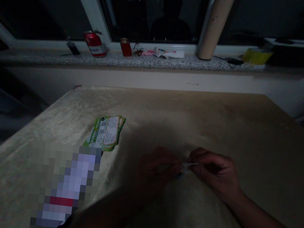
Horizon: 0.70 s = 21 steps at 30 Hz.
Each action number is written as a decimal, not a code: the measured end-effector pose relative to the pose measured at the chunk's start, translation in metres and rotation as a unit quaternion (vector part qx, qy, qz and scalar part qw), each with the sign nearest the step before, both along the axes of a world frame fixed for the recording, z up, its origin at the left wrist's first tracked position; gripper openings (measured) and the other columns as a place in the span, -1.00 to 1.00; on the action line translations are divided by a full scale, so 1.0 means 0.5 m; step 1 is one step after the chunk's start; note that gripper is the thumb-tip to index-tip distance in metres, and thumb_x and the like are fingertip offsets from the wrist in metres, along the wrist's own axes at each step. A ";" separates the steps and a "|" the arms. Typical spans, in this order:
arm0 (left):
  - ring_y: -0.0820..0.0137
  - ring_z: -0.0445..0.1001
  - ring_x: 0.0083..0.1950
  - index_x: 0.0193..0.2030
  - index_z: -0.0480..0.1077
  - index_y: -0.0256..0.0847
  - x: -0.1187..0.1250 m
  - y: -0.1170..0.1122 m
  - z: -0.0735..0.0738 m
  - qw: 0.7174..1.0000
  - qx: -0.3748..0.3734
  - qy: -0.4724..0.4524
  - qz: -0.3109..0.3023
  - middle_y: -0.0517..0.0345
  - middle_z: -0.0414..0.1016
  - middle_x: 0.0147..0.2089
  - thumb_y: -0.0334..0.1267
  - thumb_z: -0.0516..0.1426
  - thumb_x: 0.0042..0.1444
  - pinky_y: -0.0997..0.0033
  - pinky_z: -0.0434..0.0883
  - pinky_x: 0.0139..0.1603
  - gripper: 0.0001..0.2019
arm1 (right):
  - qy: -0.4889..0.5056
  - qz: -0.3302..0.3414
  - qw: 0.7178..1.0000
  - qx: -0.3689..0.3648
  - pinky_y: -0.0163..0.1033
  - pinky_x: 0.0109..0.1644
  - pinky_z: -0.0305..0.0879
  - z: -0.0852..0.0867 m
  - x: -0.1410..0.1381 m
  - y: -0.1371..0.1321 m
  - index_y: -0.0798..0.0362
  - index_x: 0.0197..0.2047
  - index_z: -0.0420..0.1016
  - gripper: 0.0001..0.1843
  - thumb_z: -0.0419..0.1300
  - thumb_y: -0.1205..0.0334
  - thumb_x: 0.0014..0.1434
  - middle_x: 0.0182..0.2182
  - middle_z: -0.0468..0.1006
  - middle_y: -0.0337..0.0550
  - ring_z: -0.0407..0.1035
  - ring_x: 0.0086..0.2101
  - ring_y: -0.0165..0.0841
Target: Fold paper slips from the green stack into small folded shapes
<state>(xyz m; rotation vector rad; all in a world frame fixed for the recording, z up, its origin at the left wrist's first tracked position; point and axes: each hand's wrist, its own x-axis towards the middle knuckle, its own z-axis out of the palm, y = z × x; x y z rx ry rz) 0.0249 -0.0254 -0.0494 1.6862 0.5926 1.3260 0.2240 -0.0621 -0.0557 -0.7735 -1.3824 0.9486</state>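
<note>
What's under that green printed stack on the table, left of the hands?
Tan tabletop shows around the green printed stack; whatever lies directly beneath it is covered, so I can't tell.

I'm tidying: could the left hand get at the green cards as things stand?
Probably yes: only tablecloth shows between the left hand and the green cards, though that hand seems to pinch a pale item.
</note>
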 end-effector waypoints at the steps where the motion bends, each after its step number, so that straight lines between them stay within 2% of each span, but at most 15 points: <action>1: 0.38 0.55 -0.30 -0.28 0.62 -0.15 0.000 0.000 0.000 1.000 0.003 -0.002 -0.002 0.09 0.59 -0.35 -0.26 0.31 0.21 0.36 0.51 -0.30 -0.94 | 0.001 -0.001 1.000 -0.001 -0.21 -0.19 0.48 0.001 0.000 -0.001 -0.05 -0.22 0.69 -0.87 0.39 0.37 0.19 -0.33 0.66 -0.14 0.53 -0.24 -0.31; 8: 0.39 0.54 -0.28 -0.23 0.63 -0.12 0.000 0.002 -0.011 1.000 0.012 -0.022 -0.005 0.11 0.59 -0.33 -0.28 0.31 0.21 0.36 0.51 -0.29 -0.96 | -0.001 -0.006 1.000 -0.003 -0.21 -0.22 0.46 0.007 -0.001 -0.006 -0.07 -0.27 0.70 -0.89 0.40 0.36 0.19 -0.35 0.65 -0.16 0.51 -0.25 -0.31; 21: 0.35 0.57 -0.29 -0.24 0.61 -0.15 0.000 0.001 -0.001 1.000 0.014 -0.008 -0.004 0.08 0.61 -0.33 -0.26 0.34 0.17 0.32 0.53 -0.29 -0.95 | -0.012 0.007 1.000 0.002 -0.17 -0.24 0.47 0.007 0.002 -0.005 -0.04 -0.25 0.71 -0.94 0.39 0.32 0.20 -0.34 0.65 -0.11 0.52 -0.28 -0.29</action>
